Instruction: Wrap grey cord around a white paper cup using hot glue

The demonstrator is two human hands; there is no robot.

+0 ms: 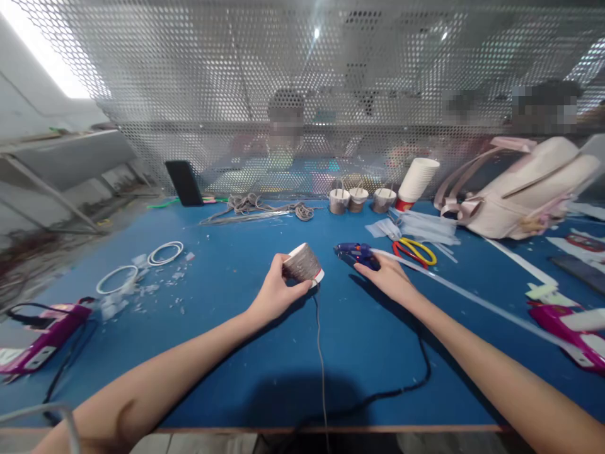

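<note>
So the paper cup (304,263) is a small one wrapped in brownish-grey cord or twine, with a white rim and a bit of red at the base. It's tipped on its side, mouth pointing up and away, sitting around the middle of the blue bench. Just to its right is a dark blue glue gun (355,253), lying flat, nozzle aimed left toward the cup, black cord trailing back.

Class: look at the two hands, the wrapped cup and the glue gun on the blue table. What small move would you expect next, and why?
Probably the right hand closes on the blue glue gun and lifts it toward the cup. The left hand already holds the cup tilted, while the gun lies flat under the right fingers.
</note>
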